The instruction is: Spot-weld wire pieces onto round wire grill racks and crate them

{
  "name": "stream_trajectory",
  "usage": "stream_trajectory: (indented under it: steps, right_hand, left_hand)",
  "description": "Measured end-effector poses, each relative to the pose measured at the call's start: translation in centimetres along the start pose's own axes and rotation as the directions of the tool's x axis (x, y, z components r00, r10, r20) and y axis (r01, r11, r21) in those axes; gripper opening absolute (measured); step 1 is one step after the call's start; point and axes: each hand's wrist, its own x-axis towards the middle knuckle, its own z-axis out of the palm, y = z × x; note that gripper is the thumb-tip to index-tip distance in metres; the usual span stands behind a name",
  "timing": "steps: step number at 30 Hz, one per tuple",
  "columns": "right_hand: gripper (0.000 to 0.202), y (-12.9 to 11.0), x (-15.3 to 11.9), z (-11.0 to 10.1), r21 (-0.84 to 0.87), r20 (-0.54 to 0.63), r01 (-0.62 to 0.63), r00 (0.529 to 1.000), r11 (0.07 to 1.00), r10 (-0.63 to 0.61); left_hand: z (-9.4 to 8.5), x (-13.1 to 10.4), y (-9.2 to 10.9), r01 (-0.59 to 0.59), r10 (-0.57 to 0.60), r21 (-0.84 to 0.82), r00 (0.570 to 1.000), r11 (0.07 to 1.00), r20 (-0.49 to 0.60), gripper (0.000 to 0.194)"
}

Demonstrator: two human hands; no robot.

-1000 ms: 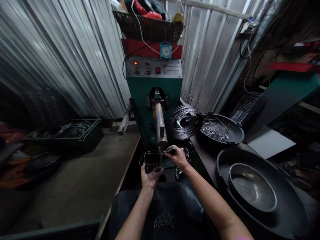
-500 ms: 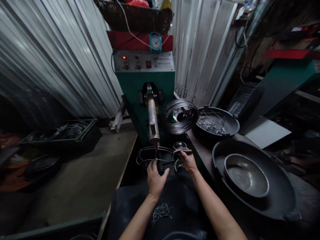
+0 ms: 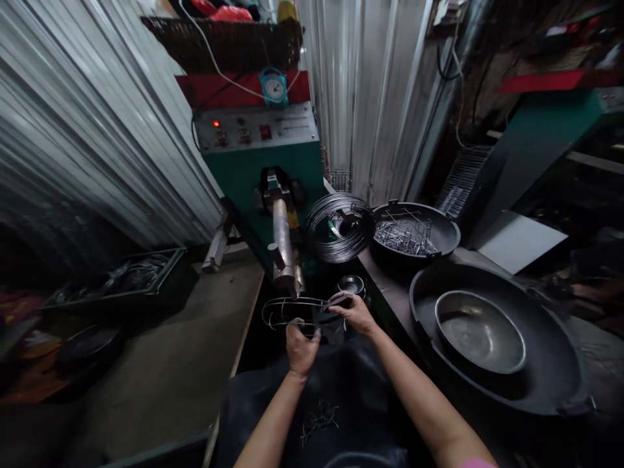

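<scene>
A round wire frame (image 3: 280, 301) of thin metal rings joined by short cross wires sits under the pointed electrode tip (image 3: 296, 290) of a green machine. My left hand (image 3: 302, 351) is closed at the frame's near side, its fingers curled over the lower ring. My right hand (image 3: 358, 315) grips a dark flat piece (image 3: 340, 299) against the frame's right side; its exact shape is hard to make out. Short bits of cut wire (image 3: 319, 419) lie on the dark apron (image 3: 361, 396) over my lap. A small metal bowl (image 3: 351, 284) stands just behind my right hand.
The green machine (image 3: 263, 162) has a red lit lamp and a small teal clock (image 3: 273, 86). A wire coil (image 3: 340, 227) hangs at its right. Farther right are a black pan (image 3: 451, 237) of wire pieces and a large black pan (image 3: 546, 351) holding a metal bowl (image 3: 480, 331).
My right hand has brought the dark flat piece left and tilted it against the frame. My left fingers have curled in. The view has turned slightly right.
</scene>
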Motion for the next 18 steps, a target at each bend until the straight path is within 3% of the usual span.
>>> stream_trajectory:
  steps: [5,11,18]
  right_hand:
    - [0.021,-1.6,0.4,3.4,-0.103,-0.010,0.061,0.998,0.993,-0.063]
    - [0.016,-2.5,1.6,5.7,-0.191,-0.033,0.095,0.994,0.977,-0.103]
    - [0.017,-2.6,3.1,6.4,-0.229,-0.060,0.100,0.991,0.968,-0.116]
  left_hand:
    - [-0.2,-0.3,-0.6,0.130,-0.136,-0.075,0.987,0.989,-0.080,0.050]
    - [-0.6,1.4,-0.9,0.208,-0.228,-0.163,0.967,0.964,-0.114,0.049]
    - [-0.6,2.8,0.0,0.332,-0.349,-0.288,0.937,0.898,-0.008,0.048]
